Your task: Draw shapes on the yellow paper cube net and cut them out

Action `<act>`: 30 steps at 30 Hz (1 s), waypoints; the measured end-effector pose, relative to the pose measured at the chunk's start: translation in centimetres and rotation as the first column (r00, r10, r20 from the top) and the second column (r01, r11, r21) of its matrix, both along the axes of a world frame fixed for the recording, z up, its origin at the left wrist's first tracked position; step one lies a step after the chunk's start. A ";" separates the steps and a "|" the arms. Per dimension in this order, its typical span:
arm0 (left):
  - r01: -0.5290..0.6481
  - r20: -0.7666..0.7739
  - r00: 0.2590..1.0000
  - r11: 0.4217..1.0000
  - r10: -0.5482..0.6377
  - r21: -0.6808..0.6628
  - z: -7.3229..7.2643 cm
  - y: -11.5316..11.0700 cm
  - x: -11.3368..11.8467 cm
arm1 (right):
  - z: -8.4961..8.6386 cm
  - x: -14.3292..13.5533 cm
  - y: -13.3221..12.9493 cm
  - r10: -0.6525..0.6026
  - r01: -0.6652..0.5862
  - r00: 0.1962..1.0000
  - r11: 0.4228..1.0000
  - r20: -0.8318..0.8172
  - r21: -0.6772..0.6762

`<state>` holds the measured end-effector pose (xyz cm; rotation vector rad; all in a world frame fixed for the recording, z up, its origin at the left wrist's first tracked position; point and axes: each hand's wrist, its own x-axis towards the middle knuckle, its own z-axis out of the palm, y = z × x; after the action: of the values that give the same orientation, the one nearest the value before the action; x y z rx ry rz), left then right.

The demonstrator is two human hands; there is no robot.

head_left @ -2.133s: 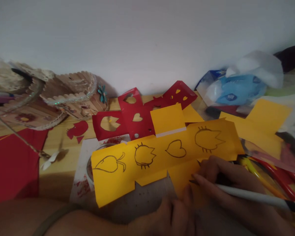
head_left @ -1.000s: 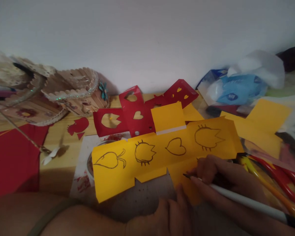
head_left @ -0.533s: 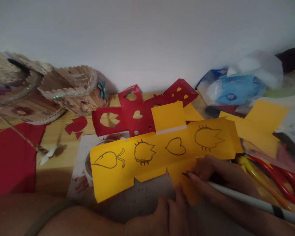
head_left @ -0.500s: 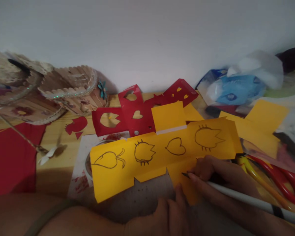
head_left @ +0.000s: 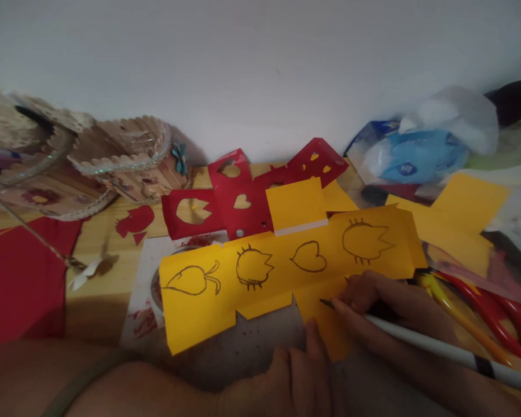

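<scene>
A yellow card cut-out [head_left: 282, 278] with folded tabs lies across the work area. Dark outlines on it show a turnip-like shape, a heart and two crown-ended shapes with short strokes. My right hand [head_left: 373, 310] grips a white pencil [head_left: 421, 341] with a black band. Its dark tip is at the lower yellow flap; whether it touches I cannot tell. At that flap's left edge, my left hand [head_left: 282, 376] has curled fingers holding the card. Part of the flap is hidden by my hands.
Red cut-out card [head_left: 226, 202] lies behind, beside a red fish-shaped piece [head_left: 136, 223]. Decorated wooden-stick containers [head_left: 130, 150] stand left. Red-handled scissors [head_left: 481, 307], more yellow card [head_left: 469, 200] and a blue packet [head_left: 425, 156] lie right. A pale wall rises behind.
The view has shifted very slightly. Both hands and the pencil stay nearly where they were, and no new line shows on the flap.
</scene>
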<state>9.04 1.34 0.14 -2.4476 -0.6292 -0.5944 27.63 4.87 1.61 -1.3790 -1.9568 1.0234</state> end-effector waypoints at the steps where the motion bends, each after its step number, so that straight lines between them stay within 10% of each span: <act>1: -0.003 0.003 1.000 1.000 0.003 -0.002 0.0 0.0 0.0 | 0.1 0.1 0.0 -0.007 0.007 1.000 1.000 -0.002 0.002; 30: -0.061 -0.027 0.998 0.995 0.059 -0.081 0.3 -0.4 -0.1 | -0.1 -0.4 0.2 -0.036 0.034 0.999 0.998 0.035 0.051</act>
<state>8.97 0.97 0.42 -2.4977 -0.7278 -0.5229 27.20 5.12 1.52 -1.4082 -1.9639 0.9333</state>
